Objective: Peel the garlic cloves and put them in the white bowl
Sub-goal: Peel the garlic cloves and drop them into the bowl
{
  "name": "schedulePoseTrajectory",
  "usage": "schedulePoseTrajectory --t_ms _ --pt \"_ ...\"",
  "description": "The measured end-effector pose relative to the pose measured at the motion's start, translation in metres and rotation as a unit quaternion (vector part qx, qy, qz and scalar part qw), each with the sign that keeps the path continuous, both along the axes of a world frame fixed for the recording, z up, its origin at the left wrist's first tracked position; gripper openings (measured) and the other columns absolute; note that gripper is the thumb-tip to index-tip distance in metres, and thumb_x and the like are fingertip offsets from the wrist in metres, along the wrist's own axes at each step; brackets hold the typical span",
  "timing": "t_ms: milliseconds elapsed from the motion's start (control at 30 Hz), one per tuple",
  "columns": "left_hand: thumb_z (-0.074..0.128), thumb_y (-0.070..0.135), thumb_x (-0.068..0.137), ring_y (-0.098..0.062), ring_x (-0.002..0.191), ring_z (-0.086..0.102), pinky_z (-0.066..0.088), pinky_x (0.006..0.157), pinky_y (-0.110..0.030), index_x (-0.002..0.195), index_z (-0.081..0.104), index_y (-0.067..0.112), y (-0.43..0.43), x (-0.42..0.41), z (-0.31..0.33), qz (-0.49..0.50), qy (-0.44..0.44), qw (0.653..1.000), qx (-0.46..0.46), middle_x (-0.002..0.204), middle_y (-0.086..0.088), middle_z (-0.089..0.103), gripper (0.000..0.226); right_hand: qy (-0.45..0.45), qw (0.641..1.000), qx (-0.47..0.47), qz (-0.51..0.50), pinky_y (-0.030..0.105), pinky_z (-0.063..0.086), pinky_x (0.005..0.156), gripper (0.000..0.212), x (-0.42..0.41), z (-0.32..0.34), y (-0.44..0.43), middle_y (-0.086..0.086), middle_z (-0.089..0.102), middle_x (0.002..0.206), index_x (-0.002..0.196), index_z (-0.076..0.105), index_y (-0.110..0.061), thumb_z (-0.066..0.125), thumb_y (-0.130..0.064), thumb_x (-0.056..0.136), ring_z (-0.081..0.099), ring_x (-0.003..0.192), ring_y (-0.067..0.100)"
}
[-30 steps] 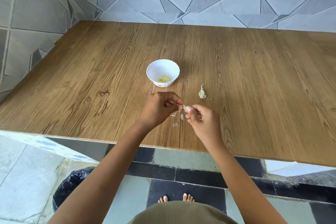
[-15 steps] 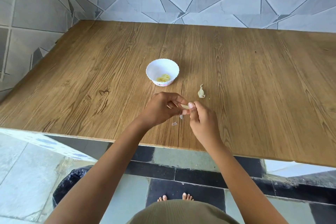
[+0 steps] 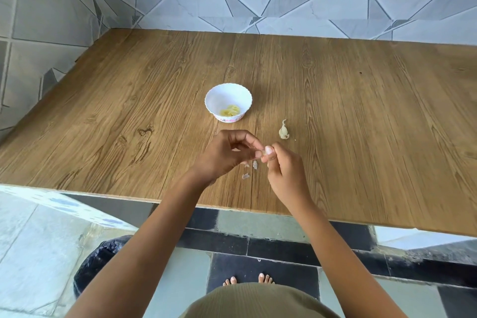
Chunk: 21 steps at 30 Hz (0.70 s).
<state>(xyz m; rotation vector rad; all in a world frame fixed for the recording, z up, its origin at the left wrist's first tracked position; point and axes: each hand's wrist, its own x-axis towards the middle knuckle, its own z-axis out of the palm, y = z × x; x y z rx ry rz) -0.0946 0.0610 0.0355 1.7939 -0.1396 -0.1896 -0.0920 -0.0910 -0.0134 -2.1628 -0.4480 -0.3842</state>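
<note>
My left hand (image 3: 227, 155) and my right hand (image 3: 284, 170) meet fingertip to fingertip over the near middle of the wooden table (image 3: 361, 111). Between them they pinch a small pale garlic clove (image 3: 265, 151), mostly hidden by the fingers. Beyond the hands stands the white bowl (image 3: 228, 97) with several yellowish peeled cloves (image 3: 230, 110) inside. An unpeeled garlic clove (image 3: 284, 131) with a curled tip lies on the table to the right of the bowl.
Small bits of papery garlic skin (image 3: 251, 168) lie on the table under the hands. A bin lined with a black bag (image 3: 100, 258) stands on the floor left of my bare feet. Tiled walls close the back and left sides.
The hands have drawn closer together around the clove and shifted slightly away from the table edge. The bowl and the loose clove stay put.
</note>
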Motion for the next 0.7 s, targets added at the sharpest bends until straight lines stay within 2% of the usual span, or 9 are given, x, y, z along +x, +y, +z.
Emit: schedulePoseTrajectory --t_ms 67,133,200,300,400,467,533,600,700 --pt "0.069 -0.003 0.08 -0.018 0.078 0.062 0.053 0.075 -0.035 0.085 0.069 0.006 0.001 -0.001 -0.004 0.006 -0.043 0.999 0.013 0.085 -0.015 0.069 0.01 0.068 0.997 0.035 -0.003 0.014 0.034 0.048 0.023 0.001 0.0 0.002 0.001 0.063 0.073 0.073 0.053 -0.006 0.045 0.003 0.093 0.05 0.053 0.004" --pt "0.07 -0.003 0.079 -0.019 0.081 0.064 0.053 0.078 -0.036 0.085 0.069 0.007 0.004 -0.002 -0.007 0.018 -0.052 0.998 0.0 0.09 -0.015 0.068 0.011 0.122 0.991 0.056 -0.01 0.009 0.035 0.051 0.024 0.001 0.002 0.002 -0.005 0.059 0.073 0.075 0.053 -0.009 0.043 0.001 0.095 0.048 0.056 -0.001" --pt "0.072 0.0 0.079 -0.02 0.084 0.066 0.054 0.08 -0.033 0.086 0.07 0.007 0.01 -0.003 -0.01 0.028 -0.04 0.999 0.005 0.093 -0.012 0.069 0.01 0.146 0.987 0.065 -0.019 0.007 0.036 0.054 0.023 0.002 0.002 0.0 -0.012 0.055 0.07 0.082 0.059 -0.005 0.042 -0.003 0.097 0.047 0.057 -0.004" --pt "0.073 0.018 0.082 -0.013 0.091 0.065 0.052 0.083 -0.029 0.089 0.073 0.015 0.019 -0.001 -0.018 0.029 -0.029 0.993 0.109 0.099 0.002 0.07 0.008 0.159 0.984 0.083 -0.025 0.011 0.037 0.053 0.025 0.002 0.001 -0.001 -0.017 0.053 0.069 0.088 0.062 0.0 0.042 -0.009 0.099 0.048 0.057 0.002" --pt "0.068 0.026 0.086 -0.001 0.09 0.063 0.05 0.079 -0.019 0.092 0.073 0.015 0.016 0.002 -0.019 0.056 -0.062 0.976 0.202 0.102 0.006 0.069 0.013 0.189 0.974 0.128 -0.01 0.021 0.036 0.051 0.029 0.002 0.002 0.0 -0.013 0.054 0.067 0.076 0.057 -0.015 0.041 -0.015 0.1 0.046 0.055 0.013" --pt "0.075 0.02 0.08 -0.005 0.086 0.063 0.051 0.078 -0.021 0.09 0.069 0.011 0.011 0.003 -0.016 0.093 -0.065 0.975 0.193 0.095 0.005 0.068 0.015 0.217 0.964 0.156 0.0 0.031 0.036 0.053 0.034 0.002 0.002 0.001 -0.009 0.055 0.066 0.07 0.053 -0.022 0.04 -0.018 0.1 0.045 0.056 0.016" --pt "0.077 0.009 0.075 -0.012 0.08 0.064 0.053 0.077 -0.026 0.086 0.065 0.009 0.006 0.003 -0.012 0.112 -0.039 0.981 0.156 0.088 0.003 0.066 0.017 0.244 0.955 0.17 0.008 0.032 0.035 0.055 0.035 0.003 0.004 0.0 -0.005 0.054 0.065 0.068 0.054 -0.022 0.04 -0.022 0.101 0.043 0.054 0.013" --pt "0.074 0.003 0.076 -0.016 0.076 0.064 0.055 0.077 -0.031 0.088 0.065 0.01 0.006 0.005 -0.009 0.103 -0.015 0.989 0.102 0.086 0.0 0.066 0.018 0.272 0.943 0.19 0.017 0.027 0.035 0.053 0.036 0.003 0.008 0.0 -0.001 0.052 0.063 0.068 0.055 -0.017 0.041 -0.024 0.1 0.042 0.051 0.007" --pt "0.069 0.0 0.082 -0.017 0.082 0.066 0.055 0.081 -0.03 0.096 0.068 0.015 0.006 0.006 -0.005 0.039 0.009 0.999 0.028 0.092 -0.01 0.07 0.021 0.332 0.905 0.263 0.032 0.014 0.031 0.044 0.034 0.003 0.015 0.0 -0.007 0.049 0.055 0.071 0.056 -0.011 0.043 -0.022 0.1 0.04 0.044 0.001"
